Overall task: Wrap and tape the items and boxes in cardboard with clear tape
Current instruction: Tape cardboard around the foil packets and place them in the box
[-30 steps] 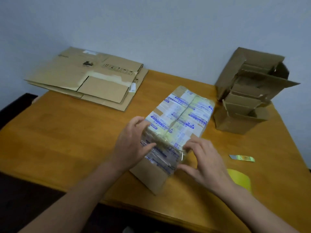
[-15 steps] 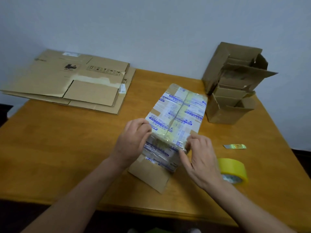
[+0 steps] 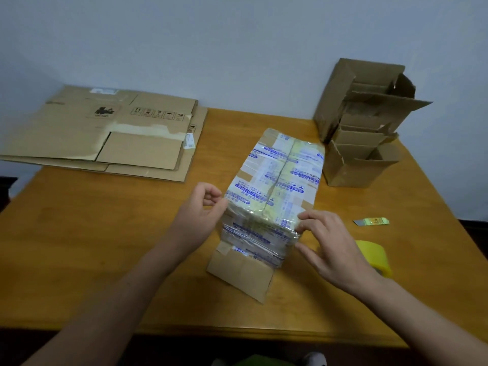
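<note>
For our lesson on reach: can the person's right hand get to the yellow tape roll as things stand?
Probably yes. The tape roll lies right beside the right hand, nothing between them; the hand must first leave the wrapped package.

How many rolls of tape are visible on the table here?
1. The yellow-tinted roll of clear tape lies on the wooden table at front right, partly behind the right hand. More could be hidden inside the open brown cardboard boxes.
</note>
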